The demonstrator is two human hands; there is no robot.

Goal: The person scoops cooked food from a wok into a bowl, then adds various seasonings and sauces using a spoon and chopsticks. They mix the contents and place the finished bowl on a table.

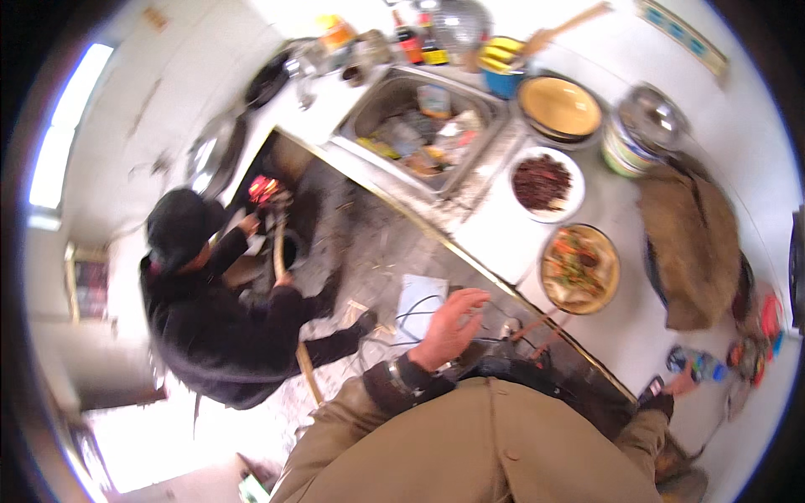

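Observation:
My left hand [451,327] hangs in the air in front of my brown jacket [453,453], fingers spread with nothing in them. Below it lie a pale sheet [418,305] and dark cables on the floor. My right hand [682,382] is over the counter at the right, beside a clear plastic bottle [707,366] with a blue label; blur hides whether it grips the bottle. A small dark device [651,390] shows by that wrist. Nearer the counter edge stands a bowl of food with orange and green pieces [575,267]. Behind it is a white bowl of dark red strips [542,183].
A person in black [214,327] crouches at the left, holding a wooden stick [280,245] by glowing embers [263,190]. The counter holds a cluttered metal sink [396,78], stacked yellow bowls [560,105], a lidded tub [629,148] and a brown cloth [692,245].

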